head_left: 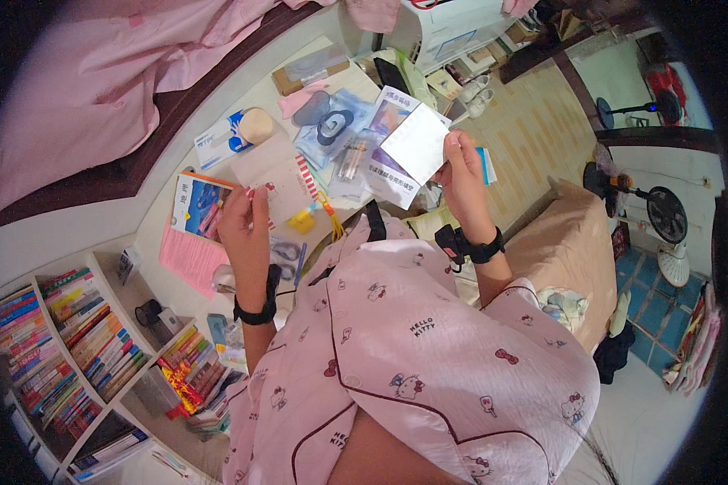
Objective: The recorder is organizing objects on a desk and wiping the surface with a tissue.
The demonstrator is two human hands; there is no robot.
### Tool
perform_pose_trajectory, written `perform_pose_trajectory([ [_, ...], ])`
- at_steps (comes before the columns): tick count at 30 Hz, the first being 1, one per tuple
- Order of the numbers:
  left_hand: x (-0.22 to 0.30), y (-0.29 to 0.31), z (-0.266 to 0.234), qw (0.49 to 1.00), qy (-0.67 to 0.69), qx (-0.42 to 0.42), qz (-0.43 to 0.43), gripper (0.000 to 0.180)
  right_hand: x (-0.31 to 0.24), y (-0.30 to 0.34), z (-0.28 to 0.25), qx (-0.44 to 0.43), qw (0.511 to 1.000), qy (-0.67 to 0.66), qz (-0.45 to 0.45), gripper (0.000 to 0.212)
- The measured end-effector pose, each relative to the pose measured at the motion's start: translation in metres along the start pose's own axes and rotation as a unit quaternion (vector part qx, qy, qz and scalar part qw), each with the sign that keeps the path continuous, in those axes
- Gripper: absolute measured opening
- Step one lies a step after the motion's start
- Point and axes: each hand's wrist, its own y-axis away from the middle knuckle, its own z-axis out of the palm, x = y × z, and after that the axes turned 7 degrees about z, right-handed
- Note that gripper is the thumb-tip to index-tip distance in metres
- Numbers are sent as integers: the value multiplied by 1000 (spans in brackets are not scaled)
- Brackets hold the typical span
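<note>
My right hand [463, 174] pinches a white square sheet [416, 145] between thumb and fingers, over a purple-and-white printed booklet [390, 179]. A small blue-edged piece [486, 166] shows behind that hand; I cannot tell whether it is held too. My left hand [244, 217] has its fingertips pressed together at the right edge of a book with a blue picture cover and orange edge [202, 206]. What those fingers hold, if anything, is too small to make out. Just right of them lies a pale folder with a red-striped edge [287, 190].
On the desk lie a pink printed sheet [190, 259], a blue-and-white tissue pack [239, 129], clear plastic bags [332, 133], a yellow tag on a strap [302, 221] and a cardboard box [307, 74]. Bookshelves [89, 339] stand at left. A white fan [671, 226] stands at right.
</note>
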Motion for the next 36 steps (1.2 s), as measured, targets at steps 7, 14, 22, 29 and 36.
perform_pose_trajectory([
  [7,-2,9,2,999,18,1,-33,17,-6,-3,-6,63,998,16,-8,35],
  [14,-3,16,5,992,63,23,-111,13,20,-28,-41,22,995,98,10,38],
  [22,-6,47,-21,949,122,230,-176,37,81,-51,23,-201,931,291,92,32],
  [29,-25,116,-58,924,-67,307,-216,20,163,-59,98,-425,837,297,175,38],
  [36,-12,168,-71,894,-120,364,-232,10,235,-59,152,-522,765,233,297,53],
])
